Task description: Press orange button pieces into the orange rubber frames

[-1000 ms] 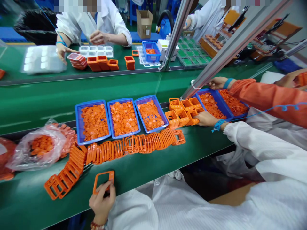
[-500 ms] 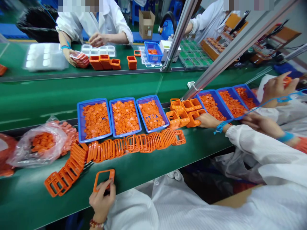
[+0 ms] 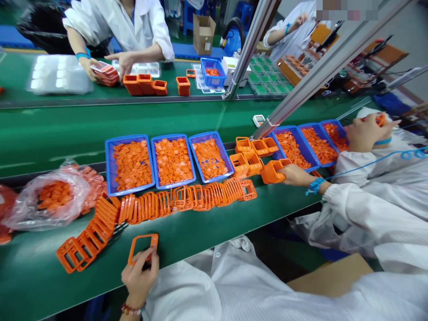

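Near the front edge of the green bench, my left hand (image 3: 140,273) is closed on a single orange plastic frame (image 3: 133,246), its thumb and fingers on the lower side. My right hand (image 3: 297,174) is wrapped round the right end of a stack of orange frames (image 3: 271,172), beside the other stacked frames (image 3: 253,164). Between my hands a long row of leaning orange frames (image 3: 147,207) runs along the bench. It curves toward me at the left, ending in overlapping frames (image 3: 88,240).
Behind the row stand blue trays (image 3: 151,162) of small orange pieces. An open plastic bag (image 3: 30,209) of orange parts lies left. A metal post (image 3: 284,109) slants up at right, near more blue trays (image 3: 312,156). Co-workers' hands (image 3: 366,133) are at the right and across the bench.
My right hand has drawn its stack slightly toward me and away from the neighbouring stacks. My left hand keeps its frame almost in place. Across the bench, a co-worker's hand has lowered.
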The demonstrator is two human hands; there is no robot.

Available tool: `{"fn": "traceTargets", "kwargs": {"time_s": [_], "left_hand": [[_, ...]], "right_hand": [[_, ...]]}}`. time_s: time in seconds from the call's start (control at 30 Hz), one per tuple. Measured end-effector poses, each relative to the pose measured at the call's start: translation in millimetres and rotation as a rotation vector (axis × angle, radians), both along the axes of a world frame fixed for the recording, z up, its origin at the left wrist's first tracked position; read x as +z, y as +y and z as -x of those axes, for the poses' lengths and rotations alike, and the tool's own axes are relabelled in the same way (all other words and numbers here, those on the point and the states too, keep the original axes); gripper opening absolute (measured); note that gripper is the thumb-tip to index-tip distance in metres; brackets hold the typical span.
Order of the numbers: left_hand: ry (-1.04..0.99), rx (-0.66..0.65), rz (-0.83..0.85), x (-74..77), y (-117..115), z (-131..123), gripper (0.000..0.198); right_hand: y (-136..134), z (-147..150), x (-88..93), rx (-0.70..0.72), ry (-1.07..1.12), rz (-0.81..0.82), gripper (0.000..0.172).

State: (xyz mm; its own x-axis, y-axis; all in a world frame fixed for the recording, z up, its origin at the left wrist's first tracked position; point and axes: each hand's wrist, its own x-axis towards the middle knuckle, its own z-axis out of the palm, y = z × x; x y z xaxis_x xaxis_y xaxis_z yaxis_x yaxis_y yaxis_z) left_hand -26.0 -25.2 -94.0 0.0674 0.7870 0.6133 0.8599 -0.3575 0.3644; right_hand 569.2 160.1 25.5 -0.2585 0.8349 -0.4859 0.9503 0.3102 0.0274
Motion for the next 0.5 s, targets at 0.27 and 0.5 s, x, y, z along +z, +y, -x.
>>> {"fn": "traceTargets", "kwargs": {"time_s": [0.27, 0.5], "left_hand": [[-0.003, -0.008, -0.031, 0.9, 1.1, 1.4, 0.010], [-0.014, -0.023, -0.065, 3.6, 3.5, -0.7, 0.009]], "right_hand": [[-45.7, -3.8, 11.2, 0.018, 0.231, -0.056, 0.020], [-62.6, 11.0, 24.1, -0.640, 0.850, -0.217, 0.049]]}}
